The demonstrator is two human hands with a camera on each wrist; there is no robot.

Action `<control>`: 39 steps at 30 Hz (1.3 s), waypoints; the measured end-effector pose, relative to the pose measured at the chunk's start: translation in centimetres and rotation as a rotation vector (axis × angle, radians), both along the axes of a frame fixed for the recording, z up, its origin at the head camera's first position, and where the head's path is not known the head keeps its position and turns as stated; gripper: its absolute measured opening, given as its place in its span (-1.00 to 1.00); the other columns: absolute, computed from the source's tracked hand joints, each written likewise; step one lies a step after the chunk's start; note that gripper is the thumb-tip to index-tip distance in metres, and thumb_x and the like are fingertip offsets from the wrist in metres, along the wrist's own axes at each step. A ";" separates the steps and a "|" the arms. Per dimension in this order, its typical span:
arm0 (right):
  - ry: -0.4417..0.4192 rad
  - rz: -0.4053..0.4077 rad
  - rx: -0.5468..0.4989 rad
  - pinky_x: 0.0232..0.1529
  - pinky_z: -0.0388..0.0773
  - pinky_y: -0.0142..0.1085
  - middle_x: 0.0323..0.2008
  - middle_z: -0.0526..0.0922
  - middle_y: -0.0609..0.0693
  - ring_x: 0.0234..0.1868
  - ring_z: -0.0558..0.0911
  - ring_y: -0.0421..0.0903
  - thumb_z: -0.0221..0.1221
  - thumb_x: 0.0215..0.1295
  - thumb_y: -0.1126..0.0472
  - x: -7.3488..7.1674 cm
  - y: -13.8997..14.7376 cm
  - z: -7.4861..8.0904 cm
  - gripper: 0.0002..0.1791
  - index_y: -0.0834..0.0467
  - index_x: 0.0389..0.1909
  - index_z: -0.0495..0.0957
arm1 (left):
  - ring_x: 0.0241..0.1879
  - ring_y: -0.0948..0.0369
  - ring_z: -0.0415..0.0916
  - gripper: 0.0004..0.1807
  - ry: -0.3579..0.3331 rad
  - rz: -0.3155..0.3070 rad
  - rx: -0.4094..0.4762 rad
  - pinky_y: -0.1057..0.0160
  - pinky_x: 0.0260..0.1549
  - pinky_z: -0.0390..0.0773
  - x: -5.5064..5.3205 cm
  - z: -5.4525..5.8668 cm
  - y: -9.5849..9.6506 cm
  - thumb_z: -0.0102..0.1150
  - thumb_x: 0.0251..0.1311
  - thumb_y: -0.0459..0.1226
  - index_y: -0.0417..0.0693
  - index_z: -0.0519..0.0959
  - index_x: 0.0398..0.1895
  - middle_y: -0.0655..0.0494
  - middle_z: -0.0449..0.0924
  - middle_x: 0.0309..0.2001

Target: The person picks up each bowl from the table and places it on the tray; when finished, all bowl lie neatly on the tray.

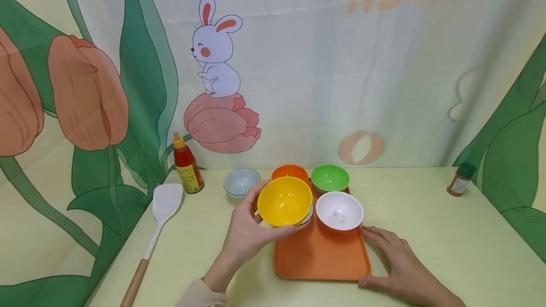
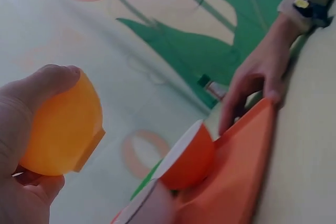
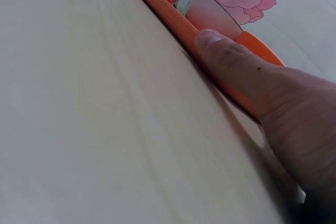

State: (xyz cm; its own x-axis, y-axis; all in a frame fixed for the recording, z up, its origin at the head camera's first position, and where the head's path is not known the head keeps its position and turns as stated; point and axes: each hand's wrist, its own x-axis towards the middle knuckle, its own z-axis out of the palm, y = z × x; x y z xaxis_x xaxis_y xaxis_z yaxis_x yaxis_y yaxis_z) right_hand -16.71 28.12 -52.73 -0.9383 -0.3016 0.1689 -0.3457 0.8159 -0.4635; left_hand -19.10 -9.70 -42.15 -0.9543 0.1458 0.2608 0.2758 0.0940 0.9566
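My left hand [image 1: 249, 229] holds a yellow bowl [image 1: 285, 203] by its side, thumb at the near side and fingers behind. In the left wrist view the yellow bowl [image 2: 65, 124] is raised above the other bowls. Below it, mostly hidden, a white bowl with a dark rim [image 1: 309, 215] shows on the orange tray [image 1: 320, 262]. My right hand [image 1: 398, 264] touches the tray's right side near the front corner, its thumb [image 3: 231, 56] against the edge. On the tray are a bowl white inside and orange outside [image 1: 340, 211], a green bowl [image 1: 330, 178] and an orange bowl [image 1: 290, 172].
A pale blue-grey bowl [image 1: 241, 183] stands left of the tray. Farther left are a red sauce bottle [image 1: 187, 167] and a white spatula with a wooden handle [image 1: 159, 217]. A small green-capped jar [image 1: 461, 180] stands at the back right. A printed curtain [image 1: 298, 60] hangs behind the table.
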 end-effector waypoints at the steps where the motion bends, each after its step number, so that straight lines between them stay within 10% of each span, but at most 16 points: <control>1: 0.000 -0.002 -0.001 0.43 0.43 0.42 0.58 0.48 0.06 0.54 0.45 0.23 0.42 -0.09 -0.75 0.0 0.0 0.0 0.37 0.02 0.64 0.44 | 0.39 0.09 0.55 0.21 -0.006 -0.023 0.000 0.04 0.44 0.64 0.2 -0.3 0.6 0.87 -0.09 -0.21 0.03 0.36 0.69 0.19 0.51 0.49; 11: 0.054 0.025 -0.051 0.45 0.35 0.34 0.58 0.47 0.01 0.54 0.43 0.19 0.49 -0.03 -0.67 0.2 0.0 -0.5 0.26 0.00 0.60 0.48 | 0.32 0.28 0.60 0.15 -0.087 -0.218 -0.088 0.28 0.41 0.58 2.1 -4.2 6.7 0.86 -0.05 -0.11 0.12 0.40 0.65 0.34 0.56 0.42; 39: -0.024 -0.026 -0.047 0.48 0.32 0.49 0.59 0.46 0.03 0.55 0.41 0.23 0.56 -0.04 -0.59 0.3 -0.4 0.1 0.27 -0.03 0.64 0.43 | 0.27 0.41 0.52 0.18 -0.048 -0.193 -0.283 0.29 0.38 0.61 2.3 -8.6 10.5 0.86 -0.11 0.09 0.28 0.34 0.60 0.45 0.51 0.36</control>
